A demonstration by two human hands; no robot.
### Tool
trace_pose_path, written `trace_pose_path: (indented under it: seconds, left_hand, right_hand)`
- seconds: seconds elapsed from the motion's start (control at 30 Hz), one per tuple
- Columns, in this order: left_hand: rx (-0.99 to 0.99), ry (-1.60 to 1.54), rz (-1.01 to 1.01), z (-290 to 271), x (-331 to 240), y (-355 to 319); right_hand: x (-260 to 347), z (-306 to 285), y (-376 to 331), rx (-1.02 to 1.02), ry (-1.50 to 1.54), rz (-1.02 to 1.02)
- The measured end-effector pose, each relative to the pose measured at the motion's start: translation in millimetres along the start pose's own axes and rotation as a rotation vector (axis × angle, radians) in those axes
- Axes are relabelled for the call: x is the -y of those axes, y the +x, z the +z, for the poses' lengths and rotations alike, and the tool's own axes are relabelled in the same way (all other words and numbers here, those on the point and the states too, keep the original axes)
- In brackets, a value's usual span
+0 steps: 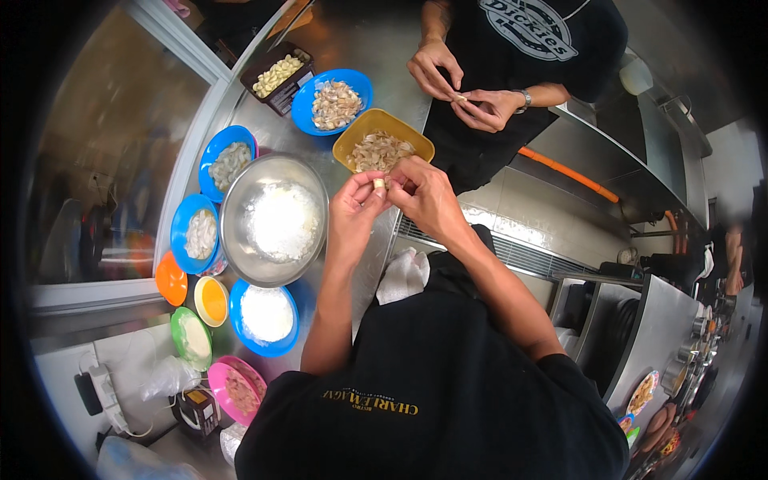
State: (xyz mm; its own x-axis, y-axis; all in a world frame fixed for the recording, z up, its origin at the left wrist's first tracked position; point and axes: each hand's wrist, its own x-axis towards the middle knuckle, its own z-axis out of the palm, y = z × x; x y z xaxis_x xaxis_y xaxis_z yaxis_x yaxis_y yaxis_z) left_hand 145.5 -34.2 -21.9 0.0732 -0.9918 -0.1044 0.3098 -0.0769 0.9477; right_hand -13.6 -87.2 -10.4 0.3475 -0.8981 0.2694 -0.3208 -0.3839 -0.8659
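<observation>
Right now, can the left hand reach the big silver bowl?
Probably yes: the silver bowl is close to the left hand, and nothing seems to stand between them. That hand is busy pinching a small pale piece, though.

In front of you, a steel counter (pixel 364 52) holds a dark tub (pixel 286 96) and a blue bowl (pixel 301 112) at upper left, a yellow tub (pixel 424 147) at upper centre, a wide metal bowl (pixel 238 184) left of centre, and two smaller blue bowls (pixel 182 226) at mid-left.
</observation>
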Motion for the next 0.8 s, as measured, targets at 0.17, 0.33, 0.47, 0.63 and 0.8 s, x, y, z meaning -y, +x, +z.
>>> trace_pose_path:
  seconds: [0.17,0.33,0.47,0.63,0.8]
  left_hand:
    - [-0.033,-0.182,-0.083,-17.4,0.4,-1.0]
    - [-0.022,-0.099,-0.044,-25.0,9.8,14.6]
    - [-0.106,0.172,0.061,-37.9,22.0,12.6]
    - [-0.142,0.294,0.161,-9.2,17.0,1.3]
    - [-0.086,0.299,0.158,1.7,22.8,3.2]
  right_hand:
    - [-25.3,11.6,11.2,-0.087,0.104,0.239]
    - [-113.3,42.6,39.2,-0.073,-0.419,0.113]
    - [-89.9,51.6,38.6,0.068,-0.387,0.155]
    - [-7.6,3.0,13.0,0.094,0.132,0.004]
    - [-2.5,-18.3,6.0,0.135,0.191,0.162]
